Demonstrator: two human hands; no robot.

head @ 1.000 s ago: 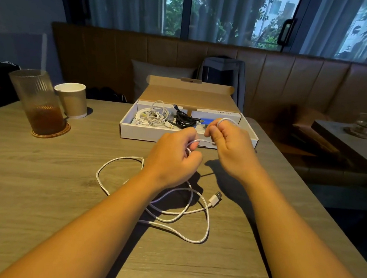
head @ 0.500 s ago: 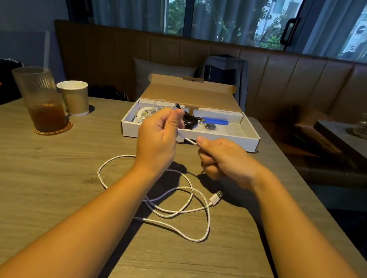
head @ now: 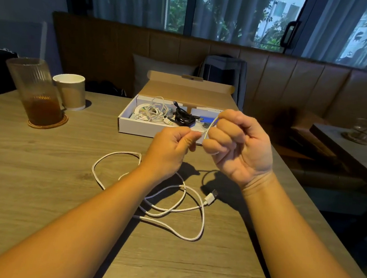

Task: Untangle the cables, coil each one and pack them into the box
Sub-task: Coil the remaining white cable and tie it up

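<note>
A white braided cable (head: 185,207) lies in loose loops on the wooden table, its USB plug (head: 211,197) resting to the right. One end rises to my hands above the table. My left hand (head: 170,151) pinches the cable between thumb and forefinger. My right hand (head: 237,148), palm turned toward me, is closed around a loop of it wound over the fingers. Behind the hands stands an open cardboard box (head: 134,126), lid up. Inside lie a white cable bundle (head: 151,111) and a black cable bundle (head: 183,116).
A ribbed glass of brown drink (head: 35,91) on a coaster and a paper cup (head: 70,91) stand at the far left. A bench seat with a cushion runs behind the table. The table's right edge runs near my right arm; a second table (head: 355,147) stands beyond.
My right hand has risen and turned palm-up, wrapping the cable around its fingers. My left hand dropped lower and moved right, close to it. The loops on the table shifted slightly.
</note>
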